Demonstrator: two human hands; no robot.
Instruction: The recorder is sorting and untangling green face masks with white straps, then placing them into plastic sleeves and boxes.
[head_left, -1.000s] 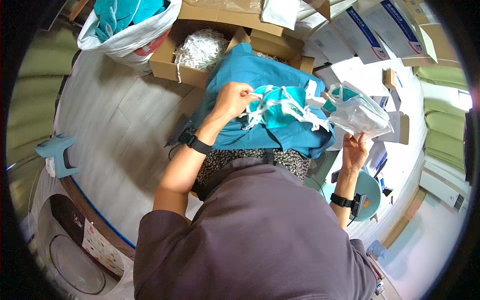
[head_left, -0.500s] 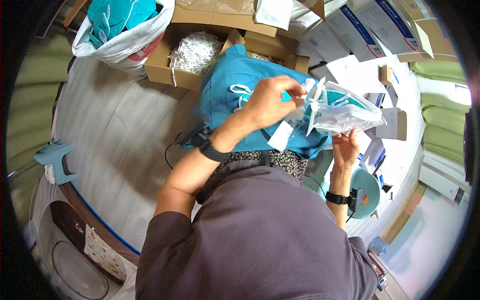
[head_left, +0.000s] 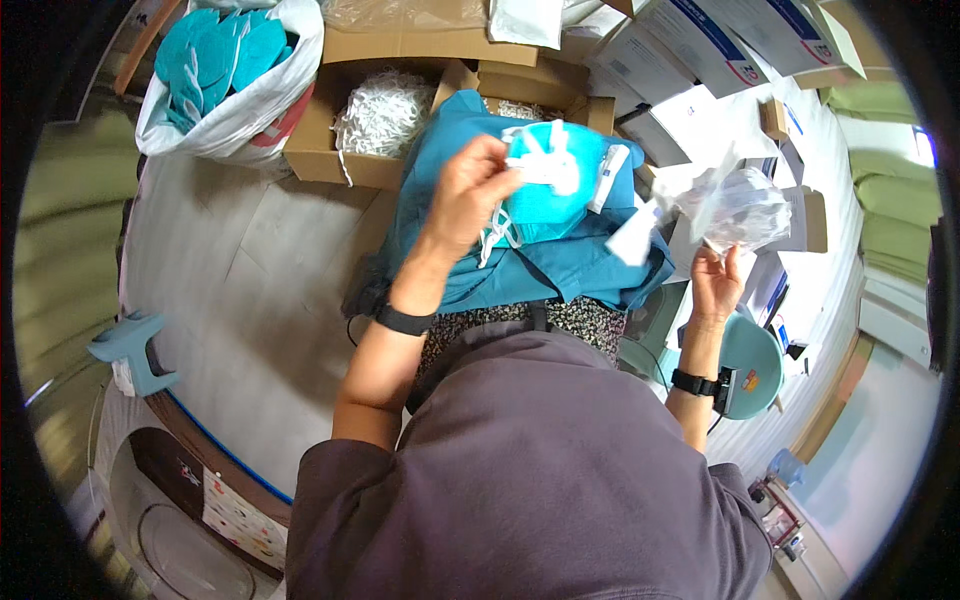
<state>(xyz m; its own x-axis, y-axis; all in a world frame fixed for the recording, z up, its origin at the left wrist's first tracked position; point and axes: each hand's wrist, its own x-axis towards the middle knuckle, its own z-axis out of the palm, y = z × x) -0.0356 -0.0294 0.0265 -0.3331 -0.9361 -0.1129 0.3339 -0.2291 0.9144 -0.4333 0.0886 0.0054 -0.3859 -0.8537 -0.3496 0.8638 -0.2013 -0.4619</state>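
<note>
My left hand [head_left: 468, 190] is closed on the edge and white straps of a turquoise face mask [head_left: 545, 205], above the blue cloth [head_left: 440, 150] spread over my lap. White looped straps [head_left: 497, 235] hang just below that hand. Off to the right, my right hand [head_left: 718, 285] grips the lower end of a clear plastic bag [head_left: 748, 208], which is crumpled and looks to have no mask in it. White paper slips lie or hang between the two hands, one [head_left: 632, 238] blurred near the bag and another [head_left: 608, 178] beside the mask.
A white sack [head_left: 215, 140] full of turquoise masks stands at the far left. Next to it are a cardboard box [head_left: 305, 150] of tangled white straps [head_left: 382, 115] and a second open carton [head_left: 600, 112]. White boxes [head_left: 685, 125] stand at the right, a light blue stool [head_left: 755, 370] nearer me.
The mask has come out of the plastic bag. My left hand has carried it leftward, while my right hand has moved right with the bag.
</note>
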